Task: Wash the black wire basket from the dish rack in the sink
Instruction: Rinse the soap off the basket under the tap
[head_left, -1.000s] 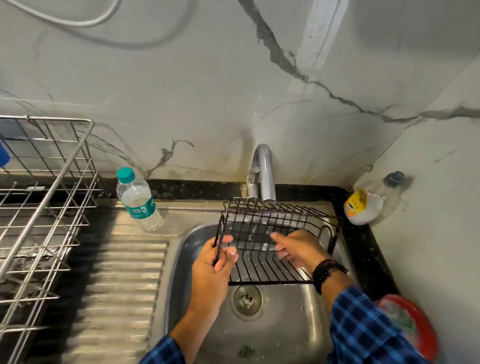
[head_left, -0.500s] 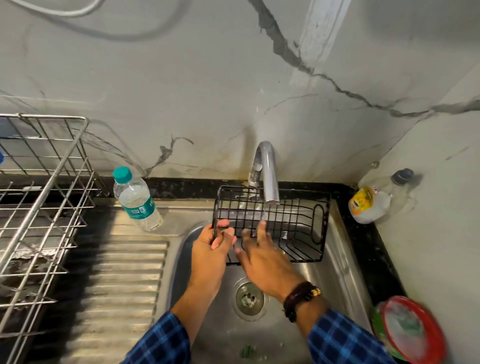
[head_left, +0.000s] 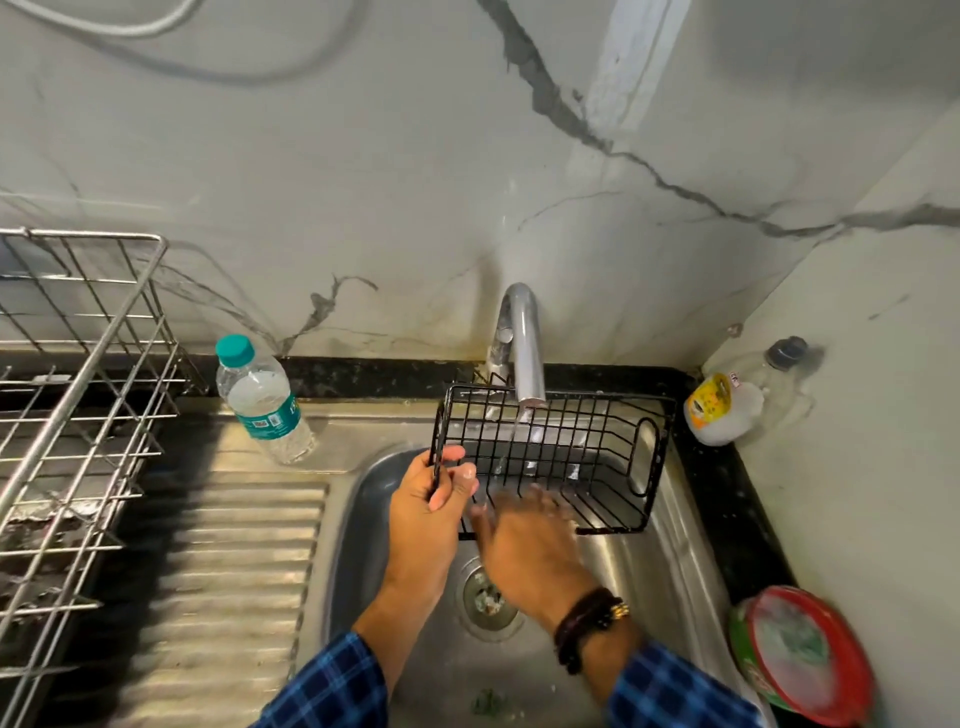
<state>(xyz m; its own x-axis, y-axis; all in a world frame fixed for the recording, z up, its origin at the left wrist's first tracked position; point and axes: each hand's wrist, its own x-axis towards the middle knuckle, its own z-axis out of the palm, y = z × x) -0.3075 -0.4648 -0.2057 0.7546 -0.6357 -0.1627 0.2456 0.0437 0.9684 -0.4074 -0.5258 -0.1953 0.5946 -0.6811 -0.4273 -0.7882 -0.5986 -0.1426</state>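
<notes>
The black wire basket (head_left: 571, 452) hangs over the steel sink (head_left: 670, 561), directly under the chrome tap (head_left: 522, 353), and a thin stream of water falls into it. My left hand (head_left: 428, 509) grips the basket's left end wall between thumb and fingers. Blurred by motion, my right hand (head_left: 530, 540) lies flat against the basket's near side with its fingers spread, holding nothing.
The silver dish rack (head_left: 72, 415) stands at the left on the ribbed draining board (head_left: 218, 571). A water bottle (head_left: 260, 400) stands by the sink's back left corner. A soap bottle (head_left: 722, 410) lies at the back right. A red-rimmed tub (head_left: 805, 654) sits at the front right.
The basket has turned from tilted to level under the tap. My right hand came out of the basket's inside and now rubs its near side. Left hand keeps its grip.
</notes>
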